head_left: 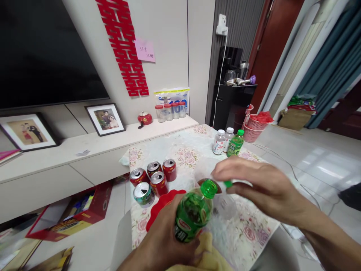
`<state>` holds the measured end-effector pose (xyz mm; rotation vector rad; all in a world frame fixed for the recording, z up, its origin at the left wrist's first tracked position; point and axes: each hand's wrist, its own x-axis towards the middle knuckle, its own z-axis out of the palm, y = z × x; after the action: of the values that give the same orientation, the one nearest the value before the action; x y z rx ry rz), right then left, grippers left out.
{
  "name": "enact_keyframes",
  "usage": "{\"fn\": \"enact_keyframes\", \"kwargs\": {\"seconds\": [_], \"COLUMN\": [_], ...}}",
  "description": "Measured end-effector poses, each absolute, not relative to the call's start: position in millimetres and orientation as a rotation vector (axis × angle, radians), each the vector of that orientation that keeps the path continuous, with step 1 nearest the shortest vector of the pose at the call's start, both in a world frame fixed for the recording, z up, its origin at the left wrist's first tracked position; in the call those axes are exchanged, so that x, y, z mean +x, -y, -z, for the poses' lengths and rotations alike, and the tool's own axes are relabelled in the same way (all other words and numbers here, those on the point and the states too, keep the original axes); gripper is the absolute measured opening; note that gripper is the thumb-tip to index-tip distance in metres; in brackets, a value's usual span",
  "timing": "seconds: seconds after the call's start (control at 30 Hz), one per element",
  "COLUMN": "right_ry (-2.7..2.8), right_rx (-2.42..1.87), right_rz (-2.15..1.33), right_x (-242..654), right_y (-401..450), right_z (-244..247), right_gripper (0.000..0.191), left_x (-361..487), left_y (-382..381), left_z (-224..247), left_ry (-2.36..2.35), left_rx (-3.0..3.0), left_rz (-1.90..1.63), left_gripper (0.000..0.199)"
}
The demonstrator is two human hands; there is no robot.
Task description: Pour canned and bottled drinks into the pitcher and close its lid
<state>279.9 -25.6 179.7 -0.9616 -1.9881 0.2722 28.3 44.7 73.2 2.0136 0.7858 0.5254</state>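
Note:
My left hand [166, 241] is wrapped round a green plastic drink bottle [194, 212], tilted a little, its mouth uncapped. Just right of the bottle's neck, my right hand [254, 184] pinches a small green bottle cap [228, 184] between thumb and fingers; the hand is slightly blurred. Behind the bottle are clear plastic containers [228, 207], partly covered by my hands. A red scalloped tray [158, 210] lies under my left hand, mostly hidden. To its left stand several opened drink cans, among them a red can [159, 183] and a teal can [143, 194].
Two white-capped bottles [219, 142] and another green bottle [235, 143] stand at the far right of the flowered tablecloth [187, 157]. A yellow cloth [208, 250] lies near me. Red-lidded jars [168, 112] stand on the white cabinet [132, 135] behind.

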Motion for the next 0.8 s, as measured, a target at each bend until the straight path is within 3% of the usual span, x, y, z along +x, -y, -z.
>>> {"fn": "enact_keyframes", "kwargs": {"seconds": [0.13,0.3,0.53,0.7,0.8], "right_ry": [1.318,0.545,0.256,0.226,0.215], "right_rx": [-1.207,-1.154,-1.261,-1.295,-1.306], "right_rz": [-0.283,-0.54,-0.662,-0.703,-0.695], "right_x": [304.6,328.9,302.4,286.0,287.1], "right_y": [32.6,34.8,60.4,65.9,65.8], "right_z": [-157.7,-70.8,53.6,92.3,101.7], "right_gripper": [0.03,0.038,0.039,0.051,0.055], "left_x": [21.3,14.9,11.4,18.5,23.8], "left_y": [-51.3,-73.3,-112.3,-127.2,-132.0], "left_z": [-78.7,-93.8,-106.3,-125.5,-136.7], "left_ry": [-0.846,-0.898,-0.948,-0.957,-0.976], "left_rx": [2.028,2.141,2.41,2.566,2.624], "left_rz": [-0.544,-0.473,-0.294,-0.115,0.014], "left_gripper": [0.044,0.044,0.046,0.041,0.048]}}
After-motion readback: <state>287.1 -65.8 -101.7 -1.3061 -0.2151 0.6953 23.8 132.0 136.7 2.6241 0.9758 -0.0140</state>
